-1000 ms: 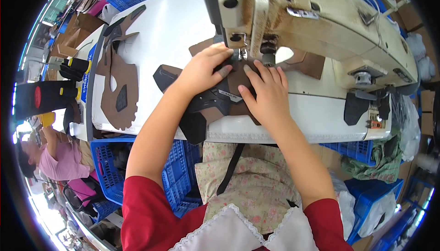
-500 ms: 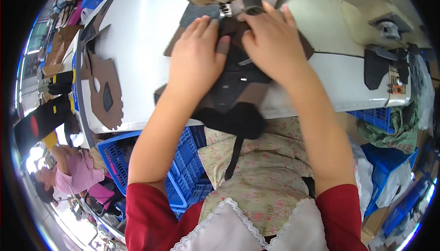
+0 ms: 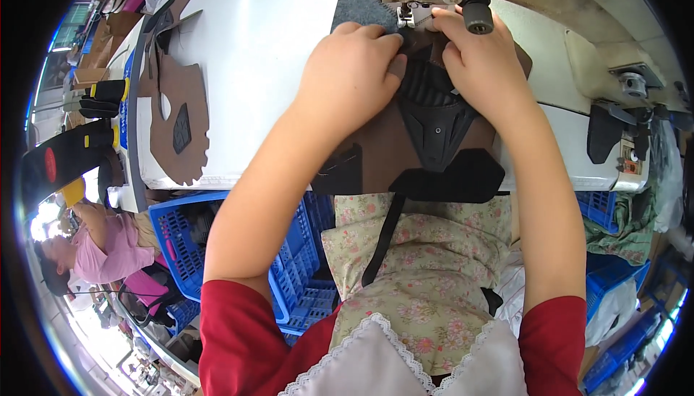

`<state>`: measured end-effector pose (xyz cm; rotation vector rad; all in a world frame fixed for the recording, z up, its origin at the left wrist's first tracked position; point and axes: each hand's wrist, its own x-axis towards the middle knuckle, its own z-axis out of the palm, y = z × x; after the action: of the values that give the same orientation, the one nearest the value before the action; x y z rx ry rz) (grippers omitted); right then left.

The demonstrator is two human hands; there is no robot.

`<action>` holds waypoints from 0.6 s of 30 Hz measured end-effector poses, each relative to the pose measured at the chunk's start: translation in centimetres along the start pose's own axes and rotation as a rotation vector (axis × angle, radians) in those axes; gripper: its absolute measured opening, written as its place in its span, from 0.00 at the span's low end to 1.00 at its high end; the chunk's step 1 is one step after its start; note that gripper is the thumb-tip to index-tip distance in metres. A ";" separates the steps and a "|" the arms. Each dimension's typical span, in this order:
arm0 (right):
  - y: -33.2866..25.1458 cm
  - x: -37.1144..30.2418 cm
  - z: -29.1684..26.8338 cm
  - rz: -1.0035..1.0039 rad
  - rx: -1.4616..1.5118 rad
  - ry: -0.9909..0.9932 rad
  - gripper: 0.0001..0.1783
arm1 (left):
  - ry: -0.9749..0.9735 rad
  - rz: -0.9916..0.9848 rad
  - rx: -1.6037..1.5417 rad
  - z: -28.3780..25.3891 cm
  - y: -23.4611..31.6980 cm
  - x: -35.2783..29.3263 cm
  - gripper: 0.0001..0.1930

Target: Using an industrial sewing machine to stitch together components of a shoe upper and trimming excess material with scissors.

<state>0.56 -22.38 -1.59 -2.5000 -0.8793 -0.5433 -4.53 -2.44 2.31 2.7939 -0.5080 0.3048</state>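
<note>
A brown and black sewn piece (image 3: pixel 376 157) lies on the white machine table, with a black ribbed pad, a tapered black panel and a black strap (image 3: pixel 384 240) hanging over the front edge. At its far end stands the sewing machine's presser foot (image 3: pixel 406 15). My left hand (image 3: pixel 353 67) has its fingers bent and thumb closed on the piece, left of the foot. On the right, my right hand (image 3: pixel 483 63) grips the piece, forefinger reaching toward the foot; its other fingers are partly hidden. Grey felt-like material (image 3: pixel 357 7) lies behind my left hand.
Brown cut pieces (image 3: pixel 177 125) with black patches lie at the table's left edge. The machine head (image 3: pixel 477 9) overhangs my right hand. Below the table are blue crates (image 3: pixel 289 251). A person in a pink shirt (image 3: pixel 108 248) sits at the far left.
The piece has spread flatter and turned, so its ribbed pad and brown base show more. Both hands have shifted right in the picture, as has the machine, and the left fingers are more bent.
</note>
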 end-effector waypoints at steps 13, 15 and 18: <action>-4.7 -2.4 -1.3 0.188 0.032 -0.111 0.18 | -0.203 0.489 -0.053 -1.3 -5.4 2.6 0.14; -4.7 -2.2 -1.4 0.171 0.023 -0.098 0.18 | -0.175 0.532 0.036 -1.3 -5.3 2.1 0.15; -4.7 -2.2 -1.3 0.153 0.015 -0.087 0.19 | -0.116 0.583 0.103 -1.0 -5.4 2.2 0.17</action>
<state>-4.41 -20.77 -0.33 -2.5666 -0.7120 -0.3788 -0.68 2.09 2.54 2.7085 -1.3703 0.2904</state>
